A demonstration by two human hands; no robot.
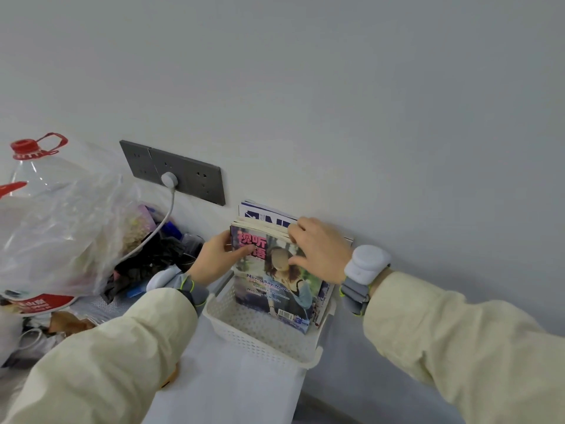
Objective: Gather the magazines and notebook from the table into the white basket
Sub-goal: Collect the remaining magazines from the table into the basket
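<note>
— Magazines are standing in the white basket already, or am I reading it wrongly?

— You are reading it well. They are standing upright at the right side of the basket, the long axis going from the basket floor upward and leaning a little toward the wall. The covers are facing the person, with the title at the top.

— And where are the hands lying from the stack?

— The stack is sitting between them. The left hand is pinching the left edge, thumb on the front cover. The right hand is gripping the top right corner, its fingers curling over the top edges. Both are touching it, so neither one is nearer.

— What is the next move asking for?

— I am guessing a push straight down along that long axis, to seat and square the stack. A blue-and-white magazine is sticking up higher at the back (which piece is the notebook, I cannot tell).

— Is anything waiting on the tabletop?

— I cannot say; the plastic bag at the left is hiding much.
</note>
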